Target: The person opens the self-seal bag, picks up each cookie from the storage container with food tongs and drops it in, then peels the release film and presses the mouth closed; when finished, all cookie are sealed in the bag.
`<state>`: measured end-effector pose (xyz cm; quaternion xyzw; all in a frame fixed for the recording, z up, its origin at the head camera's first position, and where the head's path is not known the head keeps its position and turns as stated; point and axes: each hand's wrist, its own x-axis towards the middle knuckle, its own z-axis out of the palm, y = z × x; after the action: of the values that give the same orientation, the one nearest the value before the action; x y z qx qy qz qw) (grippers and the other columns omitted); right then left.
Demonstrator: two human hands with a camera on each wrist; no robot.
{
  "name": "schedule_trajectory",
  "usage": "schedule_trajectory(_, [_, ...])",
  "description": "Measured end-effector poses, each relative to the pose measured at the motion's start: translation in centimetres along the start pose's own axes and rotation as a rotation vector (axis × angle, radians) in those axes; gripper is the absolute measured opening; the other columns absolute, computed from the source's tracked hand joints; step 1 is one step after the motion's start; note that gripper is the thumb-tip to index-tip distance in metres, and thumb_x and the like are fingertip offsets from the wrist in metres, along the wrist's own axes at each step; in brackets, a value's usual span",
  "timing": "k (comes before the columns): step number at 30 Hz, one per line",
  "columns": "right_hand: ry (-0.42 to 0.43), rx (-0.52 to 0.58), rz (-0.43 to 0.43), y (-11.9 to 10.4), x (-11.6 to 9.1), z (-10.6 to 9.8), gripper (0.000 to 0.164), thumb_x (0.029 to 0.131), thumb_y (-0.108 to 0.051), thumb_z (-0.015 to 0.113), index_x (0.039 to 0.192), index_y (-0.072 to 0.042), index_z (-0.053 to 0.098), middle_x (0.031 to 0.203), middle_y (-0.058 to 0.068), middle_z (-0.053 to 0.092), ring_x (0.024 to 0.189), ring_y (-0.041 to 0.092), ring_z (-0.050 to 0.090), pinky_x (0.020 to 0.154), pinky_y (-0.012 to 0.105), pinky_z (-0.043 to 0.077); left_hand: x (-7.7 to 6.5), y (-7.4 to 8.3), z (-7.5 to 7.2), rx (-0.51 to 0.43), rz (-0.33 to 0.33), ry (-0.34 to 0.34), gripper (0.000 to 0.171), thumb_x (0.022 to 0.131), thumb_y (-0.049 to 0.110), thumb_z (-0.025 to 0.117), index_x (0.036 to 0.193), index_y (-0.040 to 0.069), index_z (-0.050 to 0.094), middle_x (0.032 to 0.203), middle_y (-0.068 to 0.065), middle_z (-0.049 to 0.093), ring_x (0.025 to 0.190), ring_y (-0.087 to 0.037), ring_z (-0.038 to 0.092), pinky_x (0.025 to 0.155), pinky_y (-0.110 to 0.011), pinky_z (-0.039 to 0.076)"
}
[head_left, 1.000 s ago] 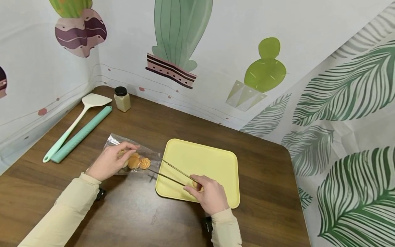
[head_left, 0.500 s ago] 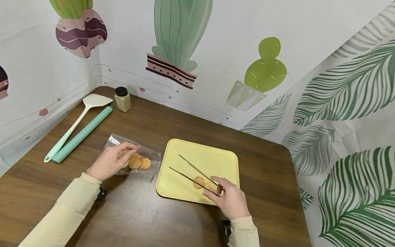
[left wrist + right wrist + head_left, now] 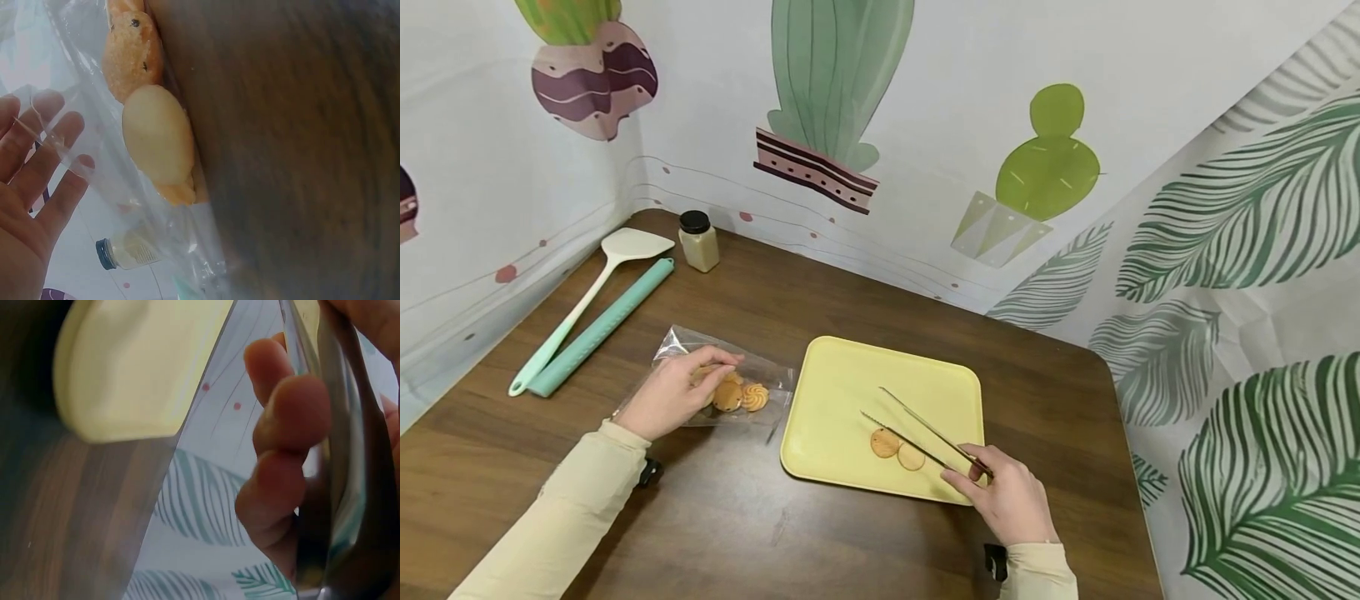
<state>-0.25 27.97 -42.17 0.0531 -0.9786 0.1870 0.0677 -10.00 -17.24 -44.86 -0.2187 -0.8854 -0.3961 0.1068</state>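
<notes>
My left hand pinches the upper film of a clear plastic bag on the table. Inside the bag lie several cookies, among them a swirled one and a pale oval one in the left wrist view. Metal tongs are gripped in my right hand, by the tray's near right corner. Their arms are spread, with nothing between the tips. Below them, on the yellow tray, a speckled cookie and a plain round cookie lie side by side.
A white-and-mint spatula and a mint-green bar lie at the table's left side. Behind them, near the wall, stands a square jar with a black lid. Patterned cloth walls border the table's back and right.
My right hand has drawn the tongs rightward, from the bag's mouth to over the tray. The two cookies on the tray have come into full view. My left hand stays on the bag.
</notes>
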Motion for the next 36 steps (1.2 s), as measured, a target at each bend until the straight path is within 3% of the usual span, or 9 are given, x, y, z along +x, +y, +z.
schedule_trajectory(6, [0.076,-0.038,-0.024,1.0,-0.6,0.2,0.04,0.076,-0.045,0.081,0.107,-0.022,0.074,0.077,-0.011,0.053,0.057,-0.002,0.041,0.047,0.025,0.037,0.1,0.0,0.1,0.0,-0.002,0.006,0.013,0.097,0.008,0.061,0.107,0.01,0.068,0.109,-0.004,0.071,0.095,-0.022,0.067,0.071,-0.042,0.054])
schedule_trajectory(11, [0.105,-0.057,-0.01,1.5,-0.8,0.4,0.038,0.077,-0.04,0.081,0.108,-0.02,0.072,0.074,-0.011,0.049,0.059,0.0,0.042,0.047,0.026,0.036,0.1,0.0,0.0,0.009,0.001,0.015,0.013,0.097,0.008,0.061,0.107,0.01,0.069,0.107,-0.004,0.072,0.096,-0.022,0.066,0.073,-0.043,0.054])
schedule_trajectory(15, [0.126,-0.081,-0.022,2.1,-1.0,0.1,0.04,0.077,-0.036,0.082,0.112,-0.019,0.072,0.078,-0.01,0.056,0.064,0.007,0.047,0.053,0.029,0.037,0.1,0.0,-0.1,0.01,-0.012,0.014,0.013,0.097,0.009,0.06,0.108,0.009,0.069,0.105,-0.003,0.072,0.094,-0.021,0.065,0.072,-0.042,0.052])
schedule_trajectory(19, [0.114,-0.087,-0.018,2.7,-1.3,-0.4,0.043,0.077,-0.031,0.082,0.116,-0.018,0.071,0.088,-0.006,0.066,0.077,0.015,0.057,0.065,0.038,0.041,0.0,0.1,-0.2,0.005,-0.017,0.012,0.014,0.098,0.01,0.059,0.108,0.01,0.068,0.106,-0.002,0.071,0.095,-0.02,0.065,0.071,-0.039,0.052])
schedule_trajectory(24, [0.064,-0.081,0.014,3.4,-1.9,-1.3,0.043,0.078,-0.029,0.082,0.118,-0.017,0.071,0.093,-0.006,0.068,0.083,0.018,0.06,0.072,0.047,0.044,0.1,0.0,-0.2,0.003,-0.011,0.014,0.014,0.098,0.01,0.059,0.108,0.01,0.068,0.108,-0.003,0.071,0.093,-0.018,0.065,0.069,-0.035,0.051])
schedule_trajectory(30, [0.018,-0.051,0.002,3.8,-2.4,-1.6,0.043,0.077,-0.026,0.084,0.117,-0.015,0.072,0.089,-0.006,0.067,0.069,0.011,0.055,0.064,0.039,0.046,0.0,-0.2,-0.2,0.001,-0.013,0.01,0.013,0.098,0.01,0.059,0.108,0.01,0.068,0.108,-0.003,0.071,0.091,-0.017,0.065,0.068,-0.033,0.051])
schedule_trajectory(36, [-0.045,-0.025,0.023,3.4,-2.8,-1.5,0.042,0.076,-0.027,0.084,0.115,-0.016,0.073,0.085,-0.011,0.062,0.066,0.005,0.048,0.055,0.024,0.039,0.0,-0.2,-0.1,0.002,-0.01,0.012,0.014,0.098,0.01,0.059,0.108,0.01,0.068,0.108,-0.004,0.071,0.094,-0.019,0.065,0.069,-0.035,0.052])
